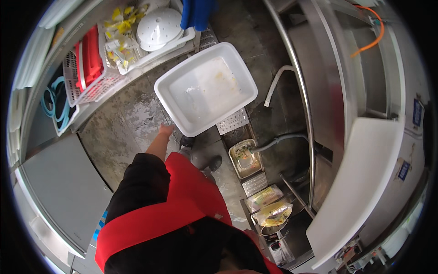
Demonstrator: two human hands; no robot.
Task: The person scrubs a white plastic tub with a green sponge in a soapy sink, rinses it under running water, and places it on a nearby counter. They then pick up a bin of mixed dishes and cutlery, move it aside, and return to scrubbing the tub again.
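My left hand [166,129] reaches forward beside the near left corner of a large white plastic tub [181,116]. Whether its fingers touch the rim is hard to tell. The tub holds nothing but wet residue and small yellowish stains on its bottom. It overlaps one of my dark boots [215,163] and part of a perforated metal drain cover [232,121]. My right hand is out of view. Over my black sleeve and body runs a red apron [196,188].
At right, a grey hose [284,137] ends over a food-scrap strainer basket [244,157] in the floor drain. A ribbed white hose [273,89] hangs from a metal rail [301,75]. On the left shelf are a pink basket [109,85] and white perforated bowls [159,29]. A yellow bag [275,214] lies lower right.
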